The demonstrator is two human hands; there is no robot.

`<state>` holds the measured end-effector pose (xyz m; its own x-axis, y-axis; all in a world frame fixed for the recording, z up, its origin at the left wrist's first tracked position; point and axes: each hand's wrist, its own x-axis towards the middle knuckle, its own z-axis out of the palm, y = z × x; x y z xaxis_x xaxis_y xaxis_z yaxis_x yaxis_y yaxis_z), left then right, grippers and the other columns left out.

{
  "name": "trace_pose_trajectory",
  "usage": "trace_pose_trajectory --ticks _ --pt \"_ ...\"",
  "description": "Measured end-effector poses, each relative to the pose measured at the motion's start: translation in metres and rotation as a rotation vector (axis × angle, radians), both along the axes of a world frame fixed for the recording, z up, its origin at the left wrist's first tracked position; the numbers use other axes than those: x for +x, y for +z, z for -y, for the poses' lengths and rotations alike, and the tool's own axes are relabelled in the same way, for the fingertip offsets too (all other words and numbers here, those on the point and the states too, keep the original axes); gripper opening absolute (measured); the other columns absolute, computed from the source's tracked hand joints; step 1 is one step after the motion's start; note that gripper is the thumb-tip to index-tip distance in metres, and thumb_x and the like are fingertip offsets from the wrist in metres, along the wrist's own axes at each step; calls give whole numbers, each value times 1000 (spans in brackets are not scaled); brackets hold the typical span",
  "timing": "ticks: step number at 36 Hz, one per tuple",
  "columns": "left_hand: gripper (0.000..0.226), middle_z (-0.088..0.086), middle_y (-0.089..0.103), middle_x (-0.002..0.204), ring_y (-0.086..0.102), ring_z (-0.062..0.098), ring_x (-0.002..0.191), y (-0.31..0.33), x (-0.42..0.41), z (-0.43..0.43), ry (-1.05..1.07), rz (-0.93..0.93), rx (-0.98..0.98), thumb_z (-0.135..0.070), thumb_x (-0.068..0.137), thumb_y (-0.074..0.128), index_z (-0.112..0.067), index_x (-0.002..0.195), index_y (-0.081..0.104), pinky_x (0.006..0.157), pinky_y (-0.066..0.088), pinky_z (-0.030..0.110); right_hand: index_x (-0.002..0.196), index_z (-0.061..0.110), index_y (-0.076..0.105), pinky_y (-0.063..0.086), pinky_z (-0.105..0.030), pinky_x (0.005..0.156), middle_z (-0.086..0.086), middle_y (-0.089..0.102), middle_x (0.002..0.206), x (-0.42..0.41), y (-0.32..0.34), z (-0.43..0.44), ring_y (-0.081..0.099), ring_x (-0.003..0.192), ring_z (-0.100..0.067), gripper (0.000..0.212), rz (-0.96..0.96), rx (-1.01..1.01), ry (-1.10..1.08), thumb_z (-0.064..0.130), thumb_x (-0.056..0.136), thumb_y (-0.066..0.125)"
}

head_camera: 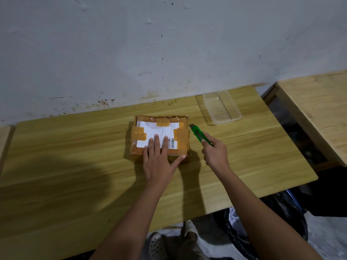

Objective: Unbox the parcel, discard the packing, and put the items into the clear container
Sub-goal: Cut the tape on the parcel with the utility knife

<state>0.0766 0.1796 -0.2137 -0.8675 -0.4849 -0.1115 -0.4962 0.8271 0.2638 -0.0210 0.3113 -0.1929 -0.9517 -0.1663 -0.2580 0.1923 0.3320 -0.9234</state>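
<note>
A brown cardboard parcel (180,136), taped in several places and bearing a white shipping label, lies flat in the middle of the wooden table (75,166). My left hand (159,158) presses flat on the parcel's top, fingers straight on the label and thumb along the near edge. My right hand (214,152) grips a green utility knife (199,134), whose tip points at the parcel's right side. The clear container (221,109) stands empty at the back right of the table, near the wall.
A second wooden table (319,109) stands to the right across a dark gap. A black bin bag (262,231) sits on the floor under the table's near right corner. My feet in light sandals (169,239) show below the front edge.
</note>
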Motion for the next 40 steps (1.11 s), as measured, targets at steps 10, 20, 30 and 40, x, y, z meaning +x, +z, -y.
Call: trace_pose_trajectory --ticks 10,20,30,40 --pt "93 2 -4 158 -7 21 145 -6 -1 1 7 -26 -6 -82 70 7 -29 146 -1 116 -3 37 129 21 53 31 -8 38 14 44 72 -5 8 4 41 54 0 36 55 59 30 15 94 49" --pt "92 1 -7 157 -11 20 144 -8 0 1 5 -36 14 -81 71 11 -29 146 -2 116 -5 38 130 20 52 30 -13 34 8 51 62 3 20 -1 38 44 -7 37 61 40 37 13 94 48" --pt "91 1 -7 157 -13 19 144 -8 0 1 -1 -39 18 -80 72 11 -29 146 -2 116 -7 38 130 17 52 30 -13 34 7 50 57 -2 31 1 38 44 -9 36 66 95 94 13 94 48" --pt "92 1 -7 157 -13 20 144 -10 1 4 -16 -45 19 -81 71 6 -29 146 -1 116 -5 39 128 21 54 29 -16 32 -1 46 58 -11 35 1 36 46 -11 35 115 75 91 14 94 47"
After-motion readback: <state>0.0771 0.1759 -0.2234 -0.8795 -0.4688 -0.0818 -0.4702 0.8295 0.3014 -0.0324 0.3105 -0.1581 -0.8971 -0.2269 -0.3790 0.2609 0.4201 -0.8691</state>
